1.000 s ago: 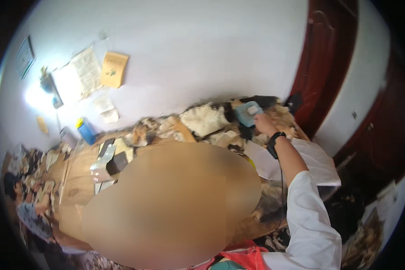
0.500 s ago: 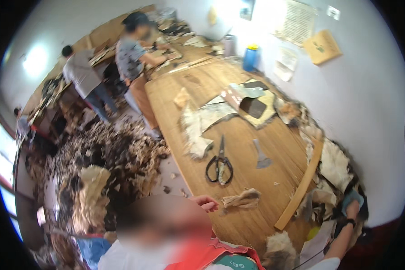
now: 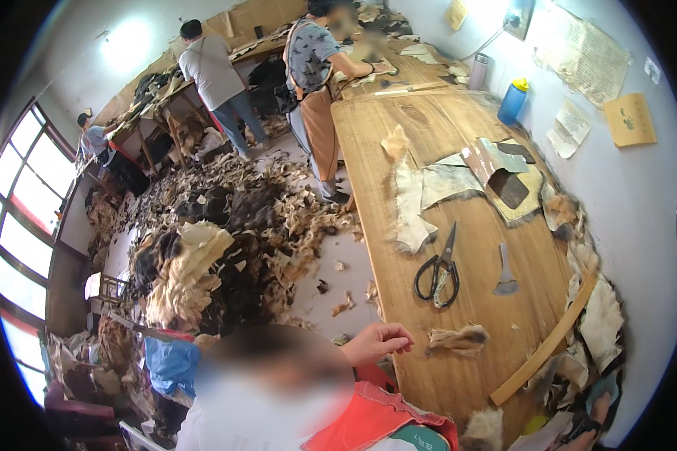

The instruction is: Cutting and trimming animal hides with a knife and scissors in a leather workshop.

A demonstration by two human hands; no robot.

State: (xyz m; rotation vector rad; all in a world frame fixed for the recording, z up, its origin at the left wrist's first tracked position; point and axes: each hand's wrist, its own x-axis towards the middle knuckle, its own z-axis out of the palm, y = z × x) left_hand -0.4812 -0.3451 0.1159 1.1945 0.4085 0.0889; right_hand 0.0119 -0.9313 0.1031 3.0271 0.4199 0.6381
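Observation:
Over the table's near left edge, my left hand [image 3: 380, 343] hangs with loosely bent fingers and nothing in it. Closest to it lies a small brown fur scrap [image 3: 459, 340]. My right hand [image 3: 601, 410], dark band at the wrist, is at the lower right rim, against a pale blue, cloth-like thing [image 3: 603, 388]; its fingers hardly show. Black-handled scissors [image 3: 438, 272] lie on the wooden table [image 3: 384, 165], blades pointing away. Right of them is a flat metal blade [image 3: 505, 272] with a flared end. Farther back are pale hide pieces [image 3: 450, 184] and a patchwork with a dark opening.
A long wooden strip [image 3: 545, 346] lies along the right side beside fur scraps [image 3: 600, 331]. A blue bottle with a yellow cap [image 3: 513, 102] stands by the wall. Scrap heaps [image 3: 233, 218] cover much of the floor at left. A co-worker [image 3: 312, 83] stands at the table's far end; two others work behind.
The view has swung left, so the table sits farther right in the picture. More of my left hand shows, while my right hand has slipped toward the lower rim. Table items keep their places.

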